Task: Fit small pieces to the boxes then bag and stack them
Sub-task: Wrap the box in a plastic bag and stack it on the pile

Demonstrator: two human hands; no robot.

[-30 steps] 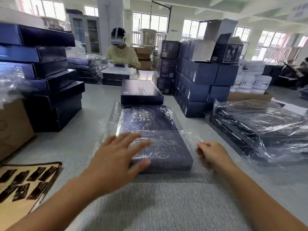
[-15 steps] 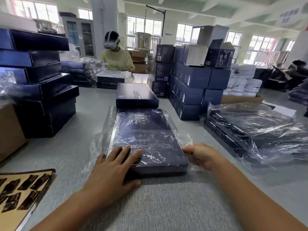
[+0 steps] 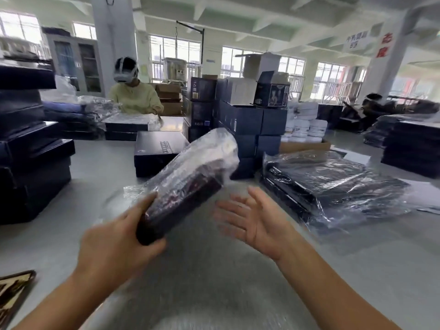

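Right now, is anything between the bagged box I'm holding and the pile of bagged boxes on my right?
Only your open right hand, hovering between the bagged box in your left hand and the pile. Nothing else lies on that stretch of table.

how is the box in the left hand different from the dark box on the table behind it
Wrap: the bagged box sits inside crinkled clear plastic; the bare box has none. Pose: the bagged box is tilted in the air, far end raised, its near end gripped by the left hand; the bare box lies flat on the table. Both are dark, flat and rectangular.
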